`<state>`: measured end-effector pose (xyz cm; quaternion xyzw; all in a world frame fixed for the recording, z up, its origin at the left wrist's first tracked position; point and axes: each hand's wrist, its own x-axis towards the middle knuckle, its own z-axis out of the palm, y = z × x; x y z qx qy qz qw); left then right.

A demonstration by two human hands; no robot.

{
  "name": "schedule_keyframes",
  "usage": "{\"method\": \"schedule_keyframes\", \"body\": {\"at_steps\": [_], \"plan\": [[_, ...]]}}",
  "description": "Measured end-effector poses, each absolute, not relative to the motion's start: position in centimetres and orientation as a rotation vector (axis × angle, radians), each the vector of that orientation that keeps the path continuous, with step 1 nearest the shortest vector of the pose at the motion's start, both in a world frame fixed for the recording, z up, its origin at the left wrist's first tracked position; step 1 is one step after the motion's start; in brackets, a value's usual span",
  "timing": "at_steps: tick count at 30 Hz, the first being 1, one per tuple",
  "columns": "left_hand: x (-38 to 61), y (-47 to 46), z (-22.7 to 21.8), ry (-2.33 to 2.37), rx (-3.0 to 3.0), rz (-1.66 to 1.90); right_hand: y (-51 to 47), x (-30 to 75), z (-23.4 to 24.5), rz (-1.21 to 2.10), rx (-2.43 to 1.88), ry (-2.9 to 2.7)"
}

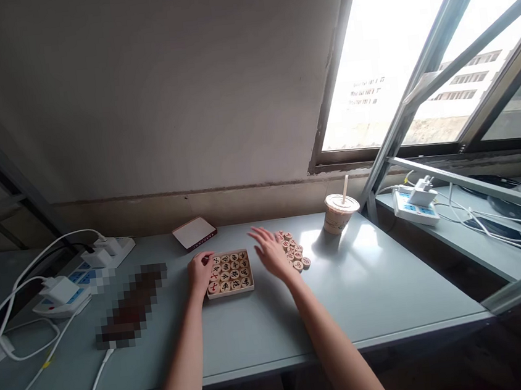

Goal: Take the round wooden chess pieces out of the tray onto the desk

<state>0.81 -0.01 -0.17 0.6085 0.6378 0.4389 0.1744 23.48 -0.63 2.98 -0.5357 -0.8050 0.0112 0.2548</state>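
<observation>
A shallow pale box (232, 293) on the desk holds rows of round wooden Chinese chess pieces, with red or black characters facing up. Curled at the box's upper left corner is my left hand (199, 274), its fingers closed against the left side; the fingertips are partly hidden. My right hand (270, 255) hovers to the right of the box with fingers spread and nothing visible in it. Just beyond it lies a cluster of loose chess pieces (297, 255), partly covered by that hand. Behind the box rests its likely lid (194, 233), white inside with dark red sides.
A lidded drink cup (337, 213) with a straw stands at the back right. On the left are a power strip (83, 277) with chargers, cables and a blurred-out object (130, 308). Another power strip (415, 203) lies beyond the metal frame (379, 170) on the right.
</observation>
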Motion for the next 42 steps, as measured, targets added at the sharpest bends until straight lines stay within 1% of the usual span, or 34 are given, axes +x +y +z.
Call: {"method": "schedule_keyframes", "body": {"at_steps": [3, 6, 10, 14, 18, 23, 25, 28, 33, 35, 38, 40, 42], "plan": [[1.2, 0.1, -0.2, 1.736, 1.741, 1.252, -2.5, 19.7, 4.1, 0.115, -1.075, -2.412], [1.3, 0.4, -0.4, 1.676, 1.694, 1.254, -3.6, 17.7, 4.1, 0.156, -0.990, -2.529], [1.1, 0.7, -0.6, 1.651, 1.646, 1.240, -3.8, 17.3, 3.7, 0.157, -1.069, -2.486], [1.1, 0.6, -0.4, 1.635, 1.652, 1.232, -3.4, 18.5, 4.7, 0.147, -1.126, -2.418], [1.2, 0.4, -0.2, 1.665, 1.665, 1.222, -2.6, 22.7, 5.8, 0.201, -1.307, -2.262], [1.3, 0.3, -0.2, 1.657, 1.680, 1.229, -1.8, 28.4, 5.2, 0.311, -1.612, -2.258], [1.3, 0.4, -0.3, 1.652, 1.687, 1.228, -1.6, 29.1, 4.9, 0.382, -1.593, -2.281], [1.2, 0.4, -0.4, 1.666, 1.694, 1.229, -1.2, 29.0, 4.5, 0.480, -1.434, -2.334], [1.3, 0.5, -0.5, 1.639, 1.689, 1.269, -0.9, 28.9, 4.6, 0.487, -1.519, -2.311], [1.2, 0.5, -0.6, 1.636, 1.677, 1.272, -1.2, 28.1, 5.2, 0.521, -1.408, -2.276], [1.2, 0.7, -0.6, 1.617, 1.657, 1.271, -2.5, 24.7, 5.9, 0.590, -1.075, -2.259], [1.2, 0.8, -0.7, 1.597, 1.661, 1.276, -3.6, 21.5, 5.9, 0.614, -0.852, -2.360], [1.2, 0.8, -0.7, 1.586, 1.660, 1.278, -4.6, 18.8, 5.4, 0.565, -0.770, -2.488]]}}
